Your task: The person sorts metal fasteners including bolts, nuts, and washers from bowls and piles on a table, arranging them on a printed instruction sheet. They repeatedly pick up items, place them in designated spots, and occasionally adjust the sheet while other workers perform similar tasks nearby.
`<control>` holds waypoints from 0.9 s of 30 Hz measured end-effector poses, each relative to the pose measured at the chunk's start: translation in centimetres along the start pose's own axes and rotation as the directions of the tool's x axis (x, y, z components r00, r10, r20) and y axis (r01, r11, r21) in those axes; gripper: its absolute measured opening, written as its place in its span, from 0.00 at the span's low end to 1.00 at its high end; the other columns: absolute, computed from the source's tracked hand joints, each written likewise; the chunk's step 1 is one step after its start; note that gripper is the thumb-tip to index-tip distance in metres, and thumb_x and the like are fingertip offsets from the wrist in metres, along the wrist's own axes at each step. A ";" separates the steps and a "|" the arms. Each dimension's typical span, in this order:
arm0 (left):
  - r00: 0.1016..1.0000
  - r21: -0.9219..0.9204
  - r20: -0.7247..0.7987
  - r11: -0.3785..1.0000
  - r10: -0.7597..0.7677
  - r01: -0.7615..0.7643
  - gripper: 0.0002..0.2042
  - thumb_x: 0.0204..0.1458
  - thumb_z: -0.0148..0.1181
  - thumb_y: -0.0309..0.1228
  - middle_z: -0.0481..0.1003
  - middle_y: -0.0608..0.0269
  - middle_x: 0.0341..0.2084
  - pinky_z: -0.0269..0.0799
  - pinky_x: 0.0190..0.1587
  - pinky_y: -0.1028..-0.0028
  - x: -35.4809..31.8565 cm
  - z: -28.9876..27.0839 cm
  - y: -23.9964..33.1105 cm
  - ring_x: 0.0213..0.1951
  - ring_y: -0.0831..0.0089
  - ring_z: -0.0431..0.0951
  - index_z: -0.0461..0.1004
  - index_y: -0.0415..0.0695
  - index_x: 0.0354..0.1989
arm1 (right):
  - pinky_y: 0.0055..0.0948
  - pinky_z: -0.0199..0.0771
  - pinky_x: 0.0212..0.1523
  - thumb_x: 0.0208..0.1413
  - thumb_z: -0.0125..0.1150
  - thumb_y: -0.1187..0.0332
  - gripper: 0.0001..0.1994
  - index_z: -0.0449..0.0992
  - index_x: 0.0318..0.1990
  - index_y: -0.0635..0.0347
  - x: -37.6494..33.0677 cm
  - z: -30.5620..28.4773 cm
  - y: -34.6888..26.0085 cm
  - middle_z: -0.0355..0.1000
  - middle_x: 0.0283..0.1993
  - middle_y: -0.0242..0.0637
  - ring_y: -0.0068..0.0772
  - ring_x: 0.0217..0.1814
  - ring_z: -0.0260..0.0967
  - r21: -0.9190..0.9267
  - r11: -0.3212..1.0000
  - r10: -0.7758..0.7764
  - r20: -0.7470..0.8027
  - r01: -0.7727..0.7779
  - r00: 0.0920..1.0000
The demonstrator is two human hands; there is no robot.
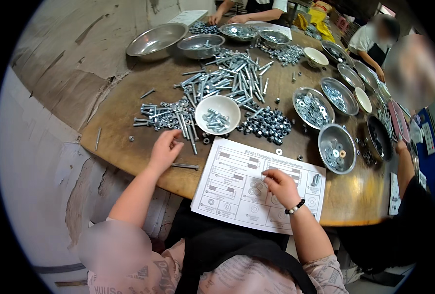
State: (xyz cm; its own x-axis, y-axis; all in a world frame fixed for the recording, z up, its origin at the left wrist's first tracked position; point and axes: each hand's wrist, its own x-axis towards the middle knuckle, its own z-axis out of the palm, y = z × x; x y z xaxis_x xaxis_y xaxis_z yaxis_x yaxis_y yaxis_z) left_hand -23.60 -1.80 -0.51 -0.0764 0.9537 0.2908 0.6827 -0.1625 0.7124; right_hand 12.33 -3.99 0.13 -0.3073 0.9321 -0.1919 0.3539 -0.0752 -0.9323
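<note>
My left hand (164, 149) rests on the round wooden table (114, 137), fingertips touching the near edge of a pile of silver bolts and nuts (166, 117). A single long bolt (184, 166) lies just beside it. My right hand (279, 185), with a bead bracelet at the wrist, sits on a printed parts sheet (237, 188), fingers curled over small washers lying on the sheet; whether it grips one is unclear. A white bowl (218, 113) with a few bolts stands beyond the sheet, and a heap of dark nuts (266, 125) lies to its right.
Long bolts (232, 78) are spread over the table's middle. Steel bowls (156, 41) line the far edge, and more bowls of washers (311, 108) curve along the right side. Another person's hands (237, 18) work at the far side; other people sit at the right.
</note>
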 end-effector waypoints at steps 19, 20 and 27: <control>0.959 0.709 0.192 0.706 -0.209 0.012 0.16 0.36 0.53 0.25 0.71 0.59 0.38 0.63 0.48 0.64 7.3 -10.9 -13.8 0.46 0.60 0.68 0.72 0.45 0.39 | 0.16 0.64 0.23 0.52 0.54 0.73 0.09 0.72 0.40 0.64 0.5 3.1 0.3 0.70 0.29 0.31 0.15 0.23 0.63 0.212 0.941 0.265 0.022 -0.263 0.964; 0.945 0.752 0.219 0.660 -0.242 -0.005 0.15 0.36 0.53 0.26 0.71 0.59 0.37 0.64 0.47 0.64 7.5 -10.7 -13.5 0.46 0.60 0.68 0.72 0.45 0.37 | 0.16 0.64 0.22 0.52 0.53 0.73 0.09 0.72 0.40 0.64 0.6 3.1 0.2 0.70 0.29 0.31 0.15 0.22 0.63 0.210 0.940 0.270 0.018 -0.268 0.963; 0.941 0.883 0.222 0.462 -0.257 -0.082 0.09 0.44 0.47 0.29 0.72 0.60 0.35 0.63 0.43 0.64 7.0 -10.4 -12.5 0.43 0.64 0.71 0.71 0.46 0.34 | 0.15 0.62 0.20 0.53 0.52 0.73 0.08 0.71 0.39 0.65 0.6 3.4 -0.1 0.69 0.27 0.31 0.15 0.21 0.62 0.237 0.930 0.284 0.016 -0.280 0.959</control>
State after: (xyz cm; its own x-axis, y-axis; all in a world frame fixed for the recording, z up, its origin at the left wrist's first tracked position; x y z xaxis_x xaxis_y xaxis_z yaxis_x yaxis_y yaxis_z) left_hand -40.16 4.26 -0.75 -0.0864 0.9949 -0.0512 0.9634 0.0704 -0.2586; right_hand 9.12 -4.67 -0.95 -0.2079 0.8664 -0.4539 0.2055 -0.4150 -0.8863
